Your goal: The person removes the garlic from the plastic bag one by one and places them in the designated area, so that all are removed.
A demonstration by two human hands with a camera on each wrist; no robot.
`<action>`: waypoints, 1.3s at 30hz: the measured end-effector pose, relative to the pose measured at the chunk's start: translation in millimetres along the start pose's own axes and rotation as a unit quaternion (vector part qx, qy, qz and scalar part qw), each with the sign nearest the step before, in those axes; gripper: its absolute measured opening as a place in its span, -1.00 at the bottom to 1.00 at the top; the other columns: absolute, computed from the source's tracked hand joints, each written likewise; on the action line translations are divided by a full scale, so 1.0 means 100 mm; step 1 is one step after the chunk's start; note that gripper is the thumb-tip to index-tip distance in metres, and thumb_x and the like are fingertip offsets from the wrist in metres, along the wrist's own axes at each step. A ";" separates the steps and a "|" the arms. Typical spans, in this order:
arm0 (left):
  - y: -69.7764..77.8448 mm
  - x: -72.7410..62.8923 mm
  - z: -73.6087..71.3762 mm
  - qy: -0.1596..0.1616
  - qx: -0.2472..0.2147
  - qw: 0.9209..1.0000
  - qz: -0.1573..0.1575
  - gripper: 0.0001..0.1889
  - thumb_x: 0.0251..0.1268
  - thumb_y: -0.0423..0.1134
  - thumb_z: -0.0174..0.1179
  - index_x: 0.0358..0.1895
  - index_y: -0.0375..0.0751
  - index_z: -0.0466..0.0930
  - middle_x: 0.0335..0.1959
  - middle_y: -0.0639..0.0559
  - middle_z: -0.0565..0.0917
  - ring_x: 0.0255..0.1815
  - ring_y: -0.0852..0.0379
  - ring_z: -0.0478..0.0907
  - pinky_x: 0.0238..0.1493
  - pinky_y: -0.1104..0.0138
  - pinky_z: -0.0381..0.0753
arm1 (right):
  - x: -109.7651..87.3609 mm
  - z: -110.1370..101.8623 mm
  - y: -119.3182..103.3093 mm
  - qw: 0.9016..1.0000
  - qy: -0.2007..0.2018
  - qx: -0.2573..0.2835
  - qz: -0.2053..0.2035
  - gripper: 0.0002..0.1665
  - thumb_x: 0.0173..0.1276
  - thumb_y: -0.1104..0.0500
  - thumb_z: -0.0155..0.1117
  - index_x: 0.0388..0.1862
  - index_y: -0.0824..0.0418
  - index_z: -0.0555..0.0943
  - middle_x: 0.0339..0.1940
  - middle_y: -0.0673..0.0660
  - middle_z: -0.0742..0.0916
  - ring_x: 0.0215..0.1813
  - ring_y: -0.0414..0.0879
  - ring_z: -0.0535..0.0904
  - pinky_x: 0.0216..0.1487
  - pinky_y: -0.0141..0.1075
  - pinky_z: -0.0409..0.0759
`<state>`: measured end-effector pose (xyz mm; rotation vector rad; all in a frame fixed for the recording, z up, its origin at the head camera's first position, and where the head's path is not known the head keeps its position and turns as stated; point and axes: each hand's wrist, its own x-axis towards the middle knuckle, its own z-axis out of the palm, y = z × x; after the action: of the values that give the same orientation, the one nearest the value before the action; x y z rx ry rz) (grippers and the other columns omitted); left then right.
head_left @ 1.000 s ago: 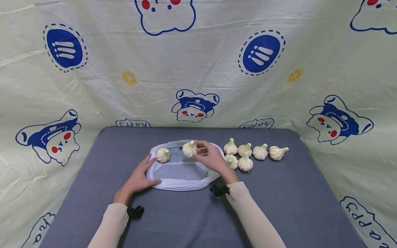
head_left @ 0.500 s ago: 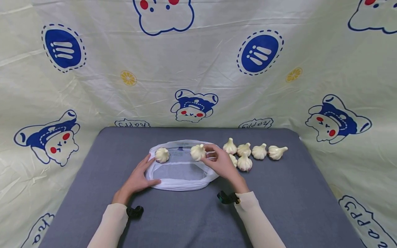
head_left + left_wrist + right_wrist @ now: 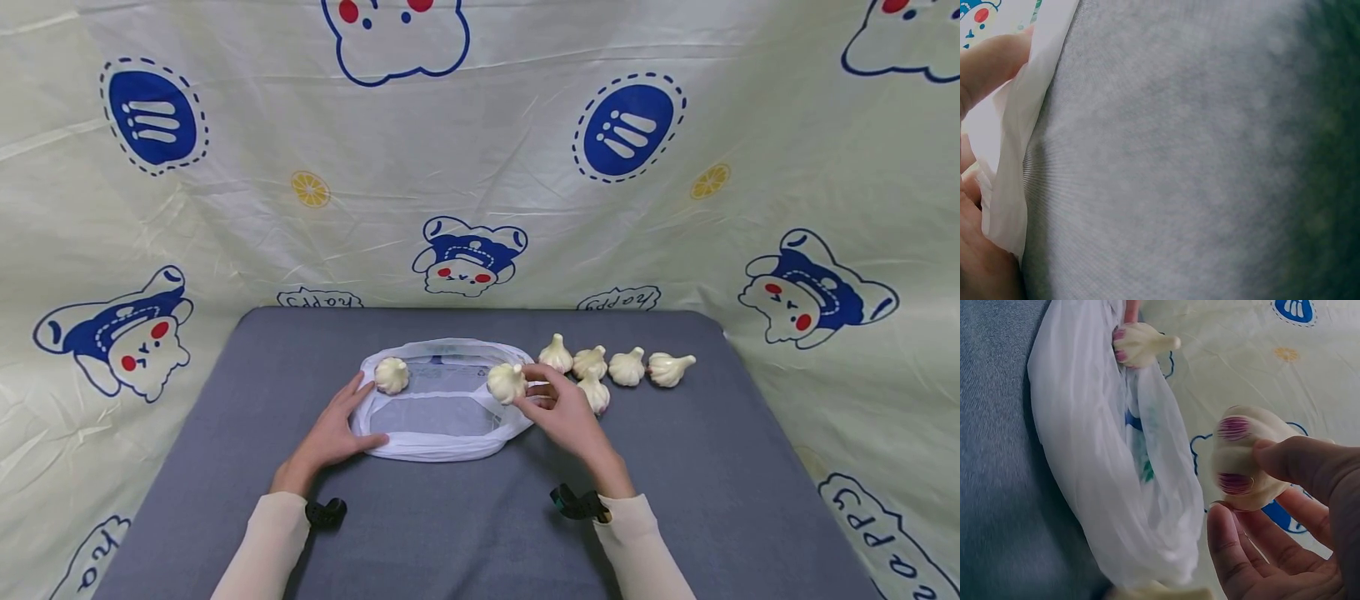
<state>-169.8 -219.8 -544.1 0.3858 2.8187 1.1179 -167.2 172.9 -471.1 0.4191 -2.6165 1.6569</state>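
Observation:
A white plastic bag [image 3: 442, 447] lies on the table, its wide mouth facing up and its rim folded out. My left hand [image 3: 335, 429] grips the bag's left end, thumb along the near rim; in the left wrist view the white film [image 3: 1013, 144] passes between thumb and fingers. One garlic bulb [image 3: 392, 376] sits inside that end, close to the left fingertips. With thumb and fingertips my right hand [image 3: 562, 408] pinches another garlic bulb [image 3: 506, 383] over the bag's right end. Purple streaks show on the held bulb [image 3: 1250, 459] in the right wrist view.
Right of the bag, several garlic bulbs stand grouped on the grey tablecloth [image 3: 697, 467], among them an outer bulb [image 3: 670, 369] lying with its stem to the right. The right hand partly covers the nearest bulbs. Behind the table hangs a printed curtain [image 3: 480, 167].
The right hand has moved right and a little nearer with its garlic bulb, from over the bag's middle to its right end. The left hand and the bag have stayed put.

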 end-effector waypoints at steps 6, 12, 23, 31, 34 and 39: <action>-0.01 0.00 0.01 0.004 0.001 1.000 0.004 0.05 0.05 0.09 0.51 0.59 -0.27 0.23 0.68 -0.30 0.03 0.65 -0.39 0.00 0.53 -0.33 0.11 | -0.10 -0.14 0.01 1.000 0.026 0.003 0.003 -0.45 0.35 0.28 0.46 0.31 0.23 0.56 0.26 0.25 0.66 0.16 0.15 0.69 0.09 -0.22 0.72; -0.01 0.00 0.01 0.001 0.001 1.000 0.001 0.05 0.06 0.11 0.50 0.59 -0.26 0.22 0.69 -0.28 0.02 0.66 -0.39 -0.02 0.53 -0.33 0.10 | -0.21 -0.31 0.03 0.998 0.056 -0.003 0.014 -0.45 0.36 0.24 0.47 0.30 0.27 0.56 0.24 0.27 0.68 0.15 0.14 0.70 0.06 -0.35 0.70; 0.00 0.00 0.01 0.000 -0.004 1.000 0.000 0.05 0.07 0.09 0.51 0.59 -0.27 0.21 0.69 -0.29 0.02 0.66 -0.39 -0.03 0.53 -0.34 0.09 | -0.38 -0.68 0.19 0.994 0.097 -0.024 0.039 -0.44 0.39 0.23 0.44 0.32 0.34 0.52 0.24 0.34 0.63 0.00 -0.43 0.62 -0.02 -0.60 0.62; 0.00 0.00 0.00 0.003 -0.004 1.000 0.002 0.05 0.06 0.08 0.51 0.59 -0.27 0.23 0.68 -0.29 0.03 0.66 -0.40 -0.02 0.53 -0.33 0.10 | -0.49 -0.86 0.29 0.992 0.112 -0.039 0.049 -0.42 0.42 0.19 0.41 0.35 0.34 0.50 0.26 0.33 0.62 0.00 -0.52 0.57 -0.02 -0.65 0.58; -0.01 0.00 0.01 0.004 -0.001 1.000 0.002 0.05 0.06 0.09 0.51 0.59 -0.27 0.23 0.68 -0.29 0.03 0.66 -0.39 -0.01 0.53 -0.33 0.10 | -0.54 -0.91 0.33 0.991 0.115 -0.041 0.049 -0.41 0.42 0.20 0.41 0.35 0.36 0.48 0.26 0.34 0.61 -0.01 -0.55 0.56 -0.03 -0.65 0.58; -0.01 0.00 0.01 0.000 0.001 1.000 0.001 0.05 0.07 0.10 0.50 0.59 -0.27 0.22 0.69 -0.28 0.03 0.66 -0.39 -0.01 0.53 -0.33 0.10 | -0.59 -0.99 0.38 0.990 0.119 -0.051 0.055 -0.40 0.42 0.20 0.41 0.36 0.36 0.48 0.27 0.35 0.60 -0.02 -0.59 0.55 -0.05 -0.66 0.58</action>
<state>-170.2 -219.5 -545.4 0.3877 2.8202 1.1166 -132.3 288.6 -471.0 0.0697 -2.5711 1.4854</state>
